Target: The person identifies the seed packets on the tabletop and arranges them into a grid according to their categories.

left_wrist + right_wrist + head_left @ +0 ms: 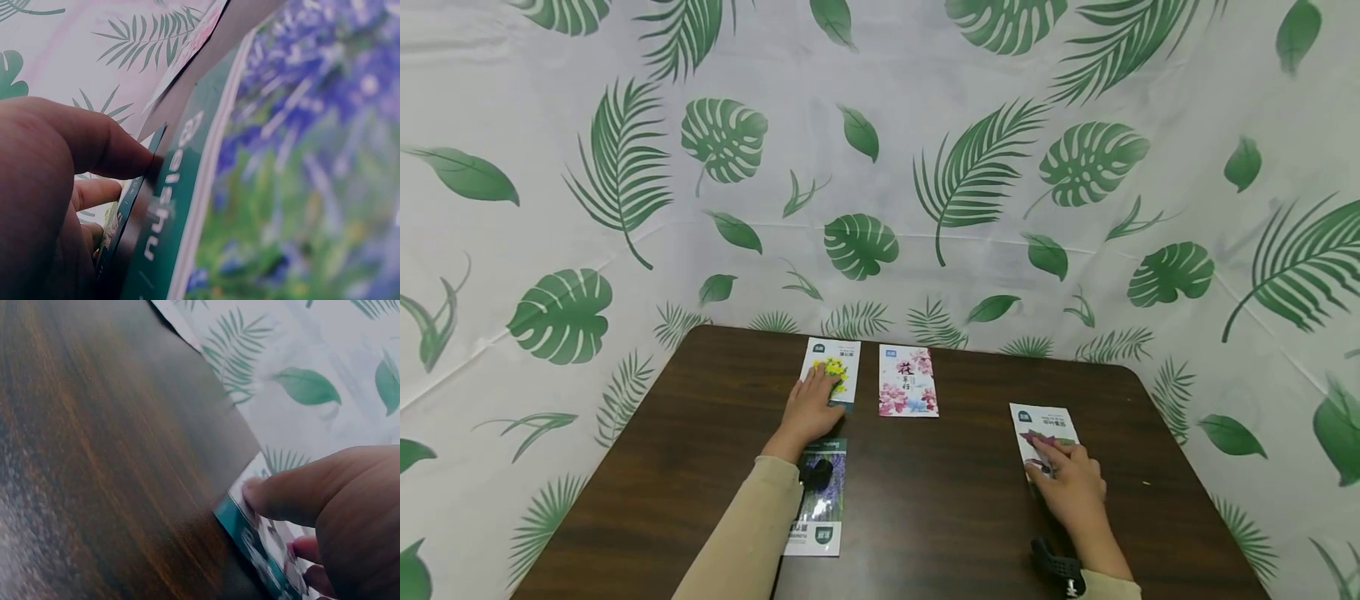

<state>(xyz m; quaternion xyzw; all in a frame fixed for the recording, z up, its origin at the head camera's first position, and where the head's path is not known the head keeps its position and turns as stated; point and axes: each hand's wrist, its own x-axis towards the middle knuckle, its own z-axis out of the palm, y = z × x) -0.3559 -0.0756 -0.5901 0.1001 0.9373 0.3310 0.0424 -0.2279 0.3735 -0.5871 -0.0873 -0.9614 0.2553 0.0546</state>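
My left hand lies over the lower part of a seed packet with yellow flowers, fingers stretched across its picture. In the left wrist view, the thumb touches that packet's dark green bottom edge. Under my left wrist lies a seed packet with purple-blue flowers, partly covered by the sleeve. My right hand rests on a seed packet with a dark purple picture, fingers and thumb spread on its face. The right wrist view shows the thumb pressing near the teal-edged end.
A white packet with pink blossoms lies at the back of the dark brown wooden table, right of the yellow-flower packet. A white cloth with green leaves hangs behind the table. Both wrists carry black straps.
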